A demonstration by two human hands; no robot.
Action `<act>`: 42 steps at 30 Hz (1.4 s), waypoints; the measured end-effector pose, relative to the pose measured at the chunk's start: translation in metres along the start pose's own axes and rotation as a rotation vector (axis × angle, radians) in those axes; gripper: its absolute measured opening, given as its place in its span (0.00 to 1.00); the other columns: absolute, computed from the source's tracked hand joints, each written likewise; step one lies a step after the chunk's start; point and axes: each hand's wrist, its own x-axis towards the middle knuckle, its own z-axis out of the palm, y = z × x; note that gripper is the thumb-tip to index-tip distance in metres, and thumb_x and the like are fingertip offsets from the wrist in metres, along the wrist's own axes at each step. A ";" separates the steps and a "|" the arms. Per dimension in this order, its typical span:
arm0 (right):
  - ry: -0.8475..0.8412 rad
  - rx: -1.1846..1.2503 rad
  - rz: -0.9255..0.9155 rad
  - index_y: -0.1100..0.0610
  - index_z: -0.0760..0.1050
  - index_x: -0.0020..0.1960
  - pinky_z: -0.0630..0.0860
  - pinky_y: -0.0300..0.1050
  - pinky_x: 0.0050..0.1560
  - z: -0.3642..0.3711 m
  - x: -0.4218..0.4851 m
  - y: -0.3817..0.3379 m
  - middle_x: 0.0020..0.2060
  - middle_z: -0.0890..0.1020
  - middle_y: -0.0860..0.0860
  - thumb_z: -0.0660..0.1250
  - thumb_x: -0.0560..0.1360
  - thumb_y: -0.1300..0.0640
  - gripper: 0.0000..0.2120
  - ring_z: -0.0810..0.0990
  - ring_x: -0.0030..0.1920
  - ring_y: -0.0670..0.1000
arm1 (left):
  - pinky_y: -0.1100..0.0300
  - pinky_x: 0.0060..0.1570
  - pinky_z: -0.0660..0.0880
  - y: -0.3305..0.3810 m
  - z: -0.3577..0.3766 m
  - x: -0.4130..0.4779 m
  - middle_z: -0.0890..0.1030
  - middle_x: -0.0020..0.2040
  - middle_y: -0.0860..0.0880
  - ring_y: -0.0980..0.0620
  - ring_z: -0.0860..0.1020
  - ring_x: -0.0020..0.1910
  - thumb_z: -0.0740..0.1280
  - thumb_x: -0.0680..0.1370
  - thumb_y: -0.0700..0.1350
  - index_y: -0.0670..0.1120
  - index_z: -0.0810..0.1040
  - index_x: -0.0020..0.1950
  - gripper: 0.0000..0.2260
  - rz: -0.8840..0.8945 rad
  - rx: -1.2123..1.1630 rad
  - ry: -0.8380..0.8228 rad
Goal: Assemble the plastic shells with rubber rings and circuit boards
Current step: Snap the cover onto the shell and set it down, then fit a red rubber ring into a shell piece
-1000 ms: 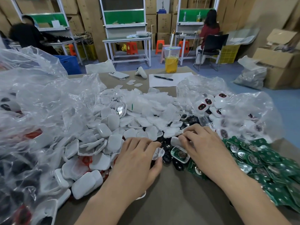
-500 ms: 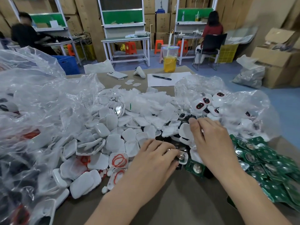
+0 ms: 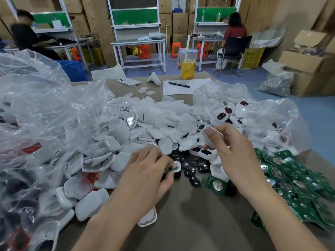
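A big heap of white plastic shells [image 3: 116, 147] covers the middle and left of the table. My left hand [image 3: 145, 176] grips a white shell with a green circuit board in it [image 3: 175, 168], just above the table. My right hand [image 3: 232, 153] is raised and pinches an empty white shell [image 3: 208, 137] between thumb and fingers. Small black parts [image 3: 192, 166] lie between my hands. Green circuit boards [image 3: 297, 180] are piled at the right. Red rubber rings [image 3: 92, 176] show among the shells at the left.
Clear plastic bags [image 3: 36, 109] bulge at the left, and another bag of assembled shells [image 3: 253, 115] lies at the right. A drink cup [image 3: 188, 64], a pen on paper [image 3: 178, 84] and a phone [image 3: 128, 82] lie at the far edge. People work at benches behind.
My right hand has picked a white shell out of the pile and lifted it. My left hand moved right from the shell heap and now holds the shell with the board.
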 end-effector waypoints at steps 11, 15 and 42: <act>-0.202 0.295 0.071 0.44 0.81 0.55 0.76 0.33 0.35 0.008 -0.003 -0.007 0.36 0.84 0.44 0.68 0.79 0.53 0.07 0.82 0.34 0.42 | 0.58 0.57 0.67 -0.032 -0.028 -0.015 0.80 0.53 0.57 0.55 0.72 0.57 0.66 0.80 0.45 0.50 0.81 0.60 0.09 -0.210 -0.260 0.231; -0.425 0.065 -0.007 0.35 0.76 0.61 0.80 0.45 0.43 0.015 -0.013 -0.007 0.34 0.83 0.49 0.65 0.81 0.51 0.12 0.82 0.35 0.45 | 0.54 0.55 0.71 -0.040 -0.030 -0.046 0.81 0.48 0.58 0.54 0.74 0.53 0.70 0.79 0.45 0.50 0.82 0.53 0.04 -0.230 -0.210 0.237; -0.553 -0.628 -0.552 0.41 0.74 0.63 0.65 0.45 0.64 0.050 -0.035 -0.013 0.64 0.71 0.44 0.58 0.82 0.41 0.13 0.70 0.62 0.49 | 0.58 0.50 0.66 -0.032 -0.024 -0.063 0.74 0.44 0.67 0.60 0.71 0.50 0.62 0.75 0.55 0.51 0.82 0.47 0.13 -0.208 -0.207 0.343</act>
